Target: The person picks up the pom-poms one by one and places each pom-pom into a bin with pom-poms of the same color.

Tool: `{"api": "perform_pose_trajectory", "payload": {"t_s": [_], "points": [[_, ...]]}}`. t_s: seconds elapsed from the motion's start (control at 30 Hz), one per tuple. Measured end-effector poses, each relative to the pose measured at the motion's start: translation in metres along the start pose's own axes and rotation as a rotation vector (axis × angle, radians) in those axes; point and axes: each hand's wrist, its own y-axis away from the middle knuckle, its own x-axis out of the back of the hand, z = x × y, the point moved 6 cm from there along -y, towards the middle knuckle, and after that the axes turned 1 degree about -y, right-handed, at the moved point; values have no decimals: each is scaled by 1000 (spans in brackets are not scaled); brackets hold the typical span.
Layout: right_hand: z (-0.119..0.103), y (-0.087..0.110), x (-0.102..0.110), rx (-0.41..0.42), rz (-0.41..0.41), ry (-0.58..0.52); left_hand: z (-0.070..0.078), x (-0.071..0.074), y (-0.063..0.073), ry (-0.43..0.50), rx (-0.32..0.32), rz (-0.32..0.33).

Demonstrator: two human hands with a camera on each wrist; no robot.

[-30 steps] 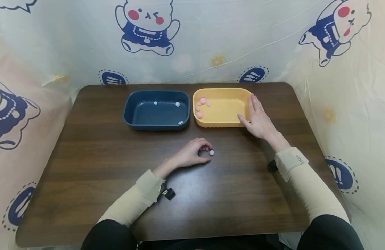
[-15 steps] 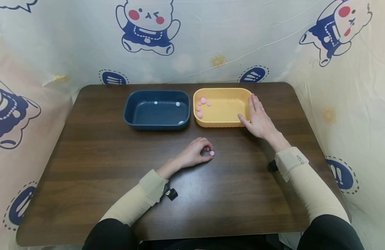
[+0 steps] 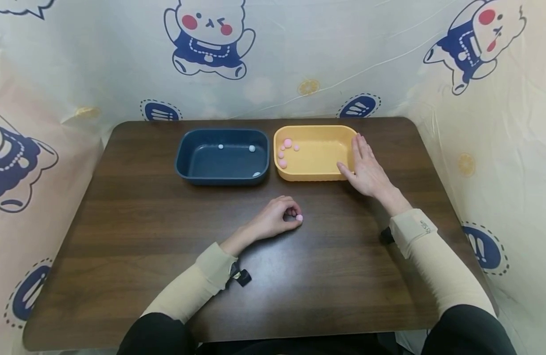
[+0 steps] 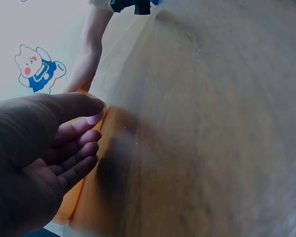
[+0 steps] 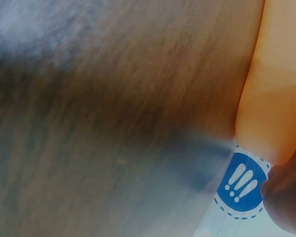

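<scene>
Over the middle of the table, my left hand (image 3: 277,217) pinches a small pink ball (image 3: 299,218) between thumb and index finger. The left wrist view shows the same pink ball (image 4: 94,118) partly hidden by the thumb, the other fingers bent behind it. My right hand (image 3: 368,170) rests with straight fingers on the right rim of a yellow tray (image 3: 322,170), its thumb at the front edge. Several pink balls (image 3: 288,143) lie along the left side inside that tray. In the right wrist view only a dark part of the right hand (image 5: 286,197) shows, beside the yellow wall.
Left of the yellow tray stands a dark blue tray (image 3: 221,181), with a narrow gap between them. It holds a few pale blue pieces (image 3: 252,148). Both stand near the back edge of the brown wooden table (image 3: 135,236). A printed curtain (image 3: 277,59) surrounds the table.
My left hand has moved slightly right, and its thumb and index finger have closed on the pink ball. The right hand and both trays stay where they were.
</scene>
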Motion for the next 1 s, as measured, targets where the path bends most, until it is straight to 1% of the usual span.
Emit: {"api": "perform_pose_trajectory", "payload": {"t_s": [0.17, 0.23, 0.3, 0.4, 0.47, 0.53, 0.57, 0.67, 0.73, 0.77, 0.83, 0.97, 1.0], "points": [[-1, 1, 1, -2, -3, -2, 0, 6, 2, 63, 23, 7], [-1, 1, 1, -5, -7, -3, 16, 19, 6, 63, 23, 8], [-1, 0, 1, -6, -7, -1, 17, 23, 7, 85, 26, 16], [-1, 0, 1, -5, -8, 3, 16, 29, 7, 103, 41, 24], [-2, 0, 1, -6, -10, 3, 4, 26, 5, 136, 50, 38], [-2, 1, 1, -7, -13, 2, 9, 33, 7, 141, 60, 42], [-2, 0, 1, -9, -12, 0, 13, 37, 8, 140, 53, 49], [-3, 0, 1, -8, -12, 2, 31, 54, 13, 143, 52, 56], [-3, 0, 1, -7, -8, 4, 39, 63, 15, 136, 50, 68], [-3, 0, 1, -7, -6, 5, 34, 63, 14, 140, 35, 76], [-3, 0, 1, -6, -4, 5, 39, 70, 15, 140, 40, 93], [-3, 1, 1, -5, -1, 3, 40, 81, 15, 142, 50, 136], [-3, 1, 2, -4, -3, 3, 47, 86, 15, 133, 65, 148]]}}
